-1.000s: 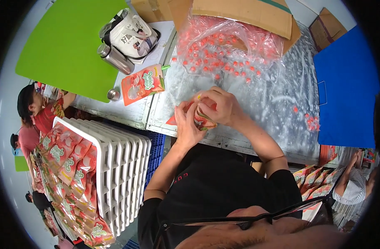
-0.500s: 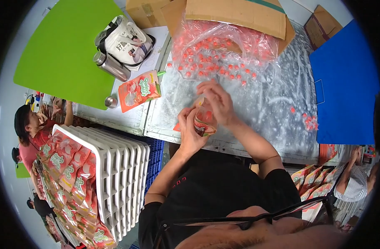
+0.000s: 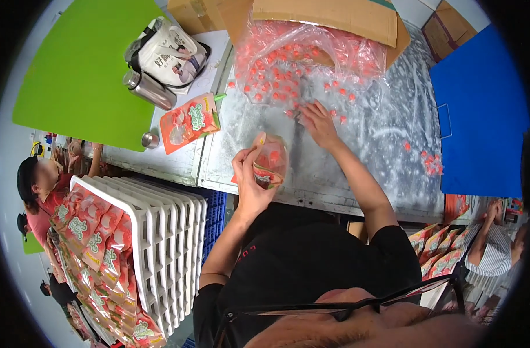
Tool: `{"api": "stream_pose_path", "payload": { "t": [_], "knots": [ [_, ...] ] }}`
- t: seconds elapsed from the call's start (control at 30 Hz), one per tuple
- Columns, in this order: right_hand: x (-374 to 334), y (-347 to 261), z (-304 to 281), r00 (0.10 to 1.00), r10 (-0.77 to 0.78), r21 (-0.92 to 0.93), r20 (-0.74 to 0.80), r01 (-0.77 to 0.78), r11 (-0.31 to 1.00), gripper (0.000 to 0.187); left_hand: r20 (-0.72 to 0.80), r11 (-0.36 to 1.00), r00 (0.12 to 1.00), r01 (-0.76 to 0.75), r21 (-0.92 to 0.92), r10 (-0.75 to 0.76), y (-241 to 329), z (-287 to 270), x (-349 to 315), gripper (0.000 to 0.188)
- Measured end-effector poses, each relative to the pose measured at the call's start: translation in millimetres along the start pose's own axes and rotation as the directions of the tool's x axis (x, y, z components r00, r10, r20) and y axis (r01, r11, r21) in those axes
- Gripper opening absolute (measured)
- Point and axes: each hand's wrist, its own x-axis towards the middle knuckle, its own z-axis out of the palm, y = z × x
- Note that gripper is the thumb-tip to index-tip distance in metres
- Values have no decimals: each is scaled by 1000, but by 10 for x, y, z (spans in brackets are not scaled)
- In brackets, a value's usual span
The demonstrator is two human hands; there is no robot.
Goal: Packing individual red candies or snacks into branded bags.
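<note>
My left hand (image 3: 252, 184) is closed round a red and clear stand-up pouch (image 3: 274, 155), holding it upright above the near edge of the metal table. Red pieces show through its clear side. My right hand (image 3: 321, 125) lies palm down on the table, fingers stretched and apart, at the near edge of a spread of small red candies in clear wrappers (image 3: 276, 81). Its fingertips are beside a few of those candies; what lies beneath the palm is hidden. The candies spill from a clear plastic liner (image 3: 357, 75) in a cardboard box (image 3: 328, 23).
Left on the table are a flat pouch (image 3: 189, 123), a steel flask (image 3: 149, 90), its cup (image 3: 150, 140) and a white bag (image 3: 171, 57). White crates (image 3: 138, 220) heaped with filled pouches stand at my left. A blue board (image 3: 479, 122) is at right. Co-workers sit at both sides.
My right hand has moved from the pouch's mouth forward and right to the candies. My left hand has shifted slightly left with the pouch.
</note>
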Motion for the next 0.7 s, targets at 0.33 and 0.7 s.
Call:
{"api": "stream_pose_path", "payload": {
  "t": [0.33,0.7],
  "knots": [
    [-421,260,-518,934,220,345,-283,-116,932,45,17,999,999,35,-13,-35,-25,-92,-52,88],
    [-475,-201,-562,992,15,-85,-124,-26,996,54,20,997,997,76,-17,-76,-78,-137,-79,84]
  ]
}}
